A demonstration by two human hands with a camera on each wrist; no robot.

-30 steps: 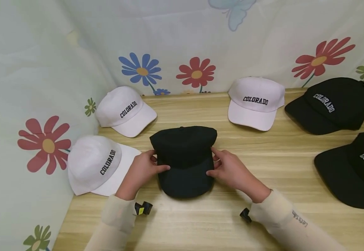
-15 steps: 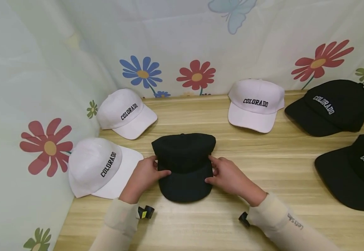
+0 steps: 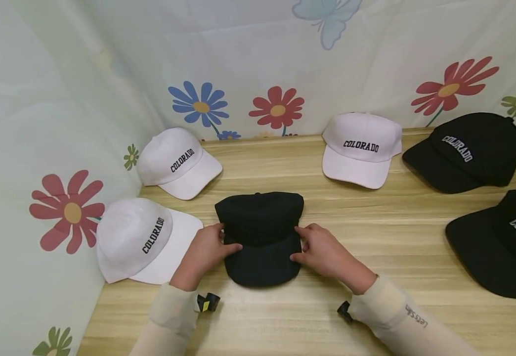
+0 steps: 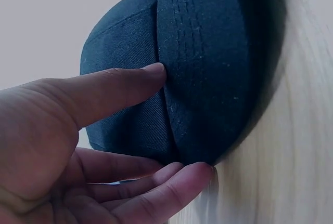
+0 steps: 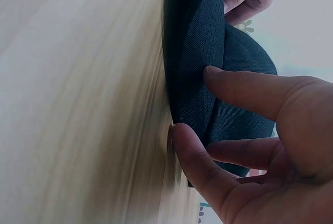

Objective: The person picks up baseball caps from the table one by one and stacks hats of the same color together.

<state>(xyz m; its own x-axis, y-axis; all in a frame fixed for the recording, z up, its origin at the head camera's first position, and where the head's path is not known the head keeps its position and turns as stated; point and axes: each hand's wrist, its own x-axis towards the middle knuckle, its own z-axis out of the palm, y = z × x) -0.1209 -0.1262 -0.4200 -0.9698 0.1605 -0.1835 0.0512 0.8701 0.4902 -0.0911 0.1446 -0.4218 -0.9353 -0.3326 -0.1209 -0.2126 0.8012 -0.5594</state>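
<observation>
A plain black baseball cap (image 3: 261,267) is at the middle of the wooden table, brim toward me, the top of its crown sagging. My left hand (image 3: 204,254) grips it at one side, thumb on the brim and fingers along the side. On the opposite side my right hand (image 3: 329,252) pinches the cap in the same way. The left wrist view has the left thumb (image 4: 119,86) across the seam where brim meets crown (image 4: 122,47). In the right wrist view, the right thumb (image 5: 250,86) presses the brim (image 5: 192,63), with the index fingertip at its edge, close to the tabletop.
Two white COLORADO caps, one nearer (image 3: 126,237) and one farther (image 3: 169,158), stand along the left side. A pinkish-white cap (image 3: 360,148) is at the back right. Two black COLORADO caps, one behind (image 3: 476,148) and one in front (image 3: 485,252), stand on the right. A flowered curtain (image 3: 240,49) encloses the table (image 3: 276,326).
Both hands have brought the black cap slightly down and toward me, keeping their hold on it. Over the last half second it has barely moved. The other caps stay in place.
</observation>
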